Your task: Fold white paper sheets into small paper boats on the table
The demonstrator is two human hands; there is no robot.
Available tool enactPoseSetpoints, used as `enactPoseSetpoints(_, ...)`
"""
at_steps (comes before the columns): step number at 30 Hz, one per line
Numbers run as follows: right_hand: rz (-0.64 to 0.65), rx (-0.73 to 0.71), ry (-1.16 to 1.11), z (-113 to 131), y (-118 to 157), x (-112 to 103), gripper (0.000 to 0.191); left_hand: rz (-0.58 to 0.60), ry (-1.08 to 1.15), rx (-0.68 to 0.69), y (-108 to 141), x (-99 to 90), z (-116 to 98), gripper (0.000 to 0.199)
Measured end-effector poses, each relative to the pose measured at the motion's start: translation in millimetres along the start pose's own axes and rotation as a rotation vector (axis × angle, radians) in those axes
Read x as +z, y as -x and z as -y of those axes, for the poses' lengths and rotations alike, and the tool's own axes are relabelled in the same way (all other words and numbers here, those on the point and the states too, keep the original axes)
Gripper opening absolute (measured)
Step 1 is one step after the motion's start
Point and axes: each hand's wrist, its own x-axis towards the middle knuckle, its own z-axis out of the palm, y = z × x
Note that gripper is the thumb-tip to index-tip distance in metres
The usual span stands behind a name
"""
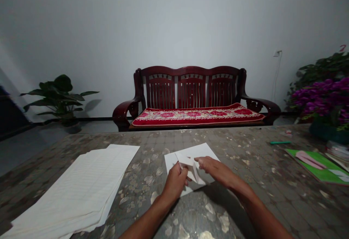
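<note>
My left hand [176, 181] is closed on a small folded piece of white paper [189, 166], its fingers wrapped round the lower left part. The folded paper stands partly raised, with slanting flaps and a gap between them. My right hand [209, 165] is at the other side, index finger stretched out toward the paper's upper right; whether the fingertip touches it I cannot tell. Beneath both hands a flat white sheet [205, 150] lies at an angle on the patterned tabletop [147, 195].
Left on the table lies a stack of lined white paper [79, 184]. To the right are a green pen [280, 142], a green sheet [305, 162] with a pink paper shape [310, 159], and purple flowers [324, 95]. Behind stands a wooden bench [191, 86] with a red cover.
</note>
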Motion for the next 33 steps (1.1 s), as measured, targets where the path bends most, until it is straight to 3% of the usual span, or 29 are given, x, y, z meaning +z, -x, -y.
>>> enactPoseSetpoints(3, -0.040, 0.040, -0.271, -13, -4, -3, 0.053, -0.018, 0.136, 0.006, -2, -2.6, -1, 0.049)
enactPoseSetpoints(7, -0.055, 0.162, -0.464, -17, -14, 11, 0.054, -0.089, 0.210, 0.013, -4, -5.5, -3, 0.049)
enactPoseSetpoints(11, -0.165, 0.186, -0.521, -8, -17, 27, 0.047, -0.135, 0.257, 0.021, -9, -5.6, 1, 0.045)
enactPoseSetpoints(19, -0.176, 0.236, -0.613, -3, -14, 62, 0.031, -0.153, 0.305, -0.006, -9, -4.0, -1, 0.036)
enactPoseSetpoints(22, -0.262, 0.215, -0.372, -2, -11, 65, 0.018, -0.104, 0.300, -0.014, -8, -5.2, -2, 0.035)
enactPoseSetpoints(25, -0.356, 0.090, -0.050, 1, -6, 61, 0.006, -0.065, 0.284, -0.026, -12, -9.7, 3, 0.041)
enactPoseSetpoints(29, -0.380, -0.049, 0.221, 1, -1, 55, 0.013, -0.225, 0.204, -0.084, -17, -20.8, 11, 0.042)
enactPoseSetpoints(31, -0.358, -0.044, 0.321, 0, 1, 54, 0.017, -0.311, 0.077, 0.006, -14, -25.9, 11, 0.035)
enactPoseSetpoints(33, -0.315, -0.011, 0.400, -1, 1, 55, 0.021, -0.301, -0.118, 0.238, -7, -29.1, 8, 0.026)
